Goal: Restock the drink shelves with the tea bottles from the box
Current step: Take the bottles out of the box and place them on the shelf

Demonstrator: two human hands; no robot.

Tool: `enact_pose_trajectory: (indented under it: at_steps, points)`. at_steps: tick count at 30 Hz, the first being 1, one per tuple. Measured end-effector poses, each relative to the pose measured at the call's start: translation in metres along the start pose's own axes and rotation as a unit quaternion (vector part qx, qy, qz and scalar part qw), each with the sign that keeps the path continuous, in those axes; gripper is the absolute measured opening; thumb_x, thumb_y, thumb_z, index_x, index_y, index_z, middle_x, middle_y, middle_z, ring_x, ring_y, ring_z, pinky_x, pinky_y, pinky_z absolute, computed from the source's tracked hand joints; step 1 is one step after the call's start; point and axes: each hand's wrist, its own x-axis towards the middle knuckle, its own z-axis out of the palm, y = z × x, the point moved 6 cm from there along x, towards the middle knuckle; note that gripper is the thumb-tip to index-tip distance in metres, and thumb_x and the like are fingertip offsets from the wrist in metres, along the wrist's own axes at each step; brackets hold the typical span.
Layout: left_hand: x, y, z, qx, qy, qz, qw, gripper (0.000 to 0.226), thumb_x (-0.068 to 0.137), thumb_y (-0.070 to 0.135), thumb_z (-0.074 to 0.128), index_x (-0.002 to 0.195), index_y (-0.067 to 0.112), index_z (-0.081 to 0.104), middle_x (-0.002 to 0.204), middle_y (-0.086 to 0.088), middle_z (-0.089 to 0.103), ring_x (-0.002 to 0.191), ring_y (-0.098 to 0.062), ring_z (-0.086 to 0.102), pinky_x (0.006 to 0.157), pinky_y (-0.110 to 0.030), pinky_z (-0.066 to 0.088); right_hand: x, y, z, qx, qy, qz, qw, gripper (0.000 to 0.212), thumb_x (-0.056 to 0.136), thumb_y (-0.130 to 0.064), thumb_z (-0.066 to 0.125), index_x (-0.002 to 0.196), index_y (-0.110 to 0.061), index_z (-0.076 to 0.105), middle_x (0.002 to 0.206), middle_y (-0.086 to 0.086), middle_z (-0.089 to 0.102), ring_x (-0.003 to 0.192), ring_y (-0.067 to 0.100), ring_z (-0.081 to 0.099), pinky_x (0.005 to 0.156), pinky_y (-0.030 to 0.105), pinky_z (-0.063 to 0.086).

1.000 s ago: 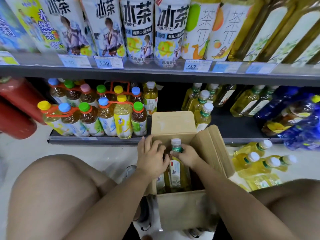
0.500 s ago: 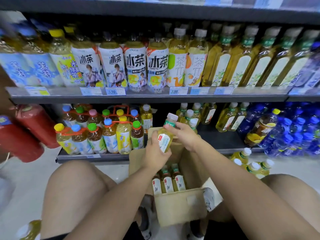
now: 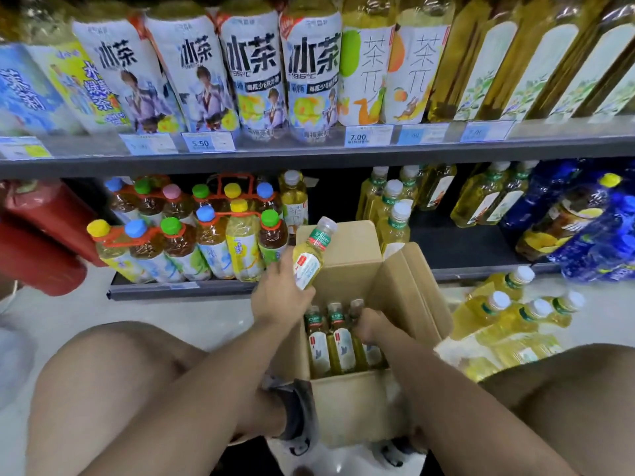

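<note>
An open cardboard box (image 3: 357, 400) stands on the floor between my knees, with three yellow tea bottles (image 3: 331, 341) upright inside. My left hand (image 3: 280, 295) grips one tea bottle (image 3: 311, 257) above the box's left edge, tilted with its white cap up and to the right. My right hand (image 3: 372, 326) reaches into the box and curls round the neck of the rightmost bottle. The bottom shelf (image 3: 464, 249) behind the box holds matching tea bottles (image 3: 395, 214) with a dark gap beside them.
Multi-packs with coloured caps (image 3: 192, 242) fill the bottom shelf's left part. Large tea bottles (image 3: 254, 73) line the upper shelf. A wrapped pack of yellow bottles (image 3: 508, 324) lies on the floor at right. Blue bottle packs (image 3: 598, 228) and red bottles (image 3: 41, 235) flank the shelf.
My right hand let go of the lifted bottle and dropped into the box onto another bottle. My left hand now holds the lifted bottle alone.
</note>
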Motion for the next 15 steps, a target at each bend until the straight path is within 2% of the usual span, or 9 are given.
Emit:
enact_pose_trajectory:
  at_steps: [3,5,7,11,15]
  points:
    - [0.017,-0.002,0.003,0.012,0.012,0.017,1.0,0.087,0.078,0.048,0.071,0.147,0.032,0.022,0.122,-0.006,0.052,0.107,-0.029,0.058,0.072,-0.04,0.052,0.027,0.004,0.021,0.043,-0.025,0.02,0.999,0.047,0.098,-0.024,0.053,0.144,-0.019,0.045,0.147,0.011,0.045,0.13,0.029,0.047,0.097,0.022,0.042]
    - [0.027,0.002,0.004,0.034,0.018,0.04,0.998,0.086,0.078,0.05,0.071,0.147,0.031,0.022,0.121,-0.007,0.054,0.105,-0.029,0.058,0.072,-0.04,0.053,0.05,0.012,0.034,-0.004,-0.029,0.03,0.999,0.056,0.095,-0.035,0.052,0.148,-0.029,0.036,0.155,0.011,0.03,0.138,0.032,0.037,0.112,0.036,0.034]
    - [0.035,0.009,0.007,0.081,0.026,0.087,0.993,0.088,0.076,0.052,0.071,0.146,0.029,0.024,0.117,-0.006,0.055,0.102,-0.028,0.06,0.072,-0.039,0.054,0.073,0.019,0.044,-0.03,-0.024,0.054,0.998,0.054,0.094,-0.042,0.045,0.147,-0.036,0.034,0.157,0.011,0.024,0.139,0.034,0.033,0.116,0.049,0.028]
    - [0.048,0.019,0.015,0.144,0.044,0.165,0.975,0.089,0.068,0.053,0.072,0.143,0.029,0.031,0.11,-0.005,0.056,0.094,-0.027,0.062,0.065,-0.036,0.052,0.096,0.018,0.049,-0.053,0.001,0.073,0.996,0.044,0.1,-0.039,0.036,0.14,-0.022,0.045,0.145,0.018,0.031,0.129,0.035,0.04,0.111,0.047,0.032]
    - [0.057,0.025,0.021,0.149,0.037,0.174,0.973,0.09,0.068,0.054,0.07,0.144,0.031,0.028,0.109,-0.004,0.056,0.095,-0.025,0.061,0.065,-0.037,0.052,0.111,0.021,0.049,0.011,0.041,0.111,0.993,0.042,0.102,-0.033,0.035,0.137,-0.013,0.047,0.14,0.019,0.037,0.126,0.035,0.043,0.11,0.046,0.035]
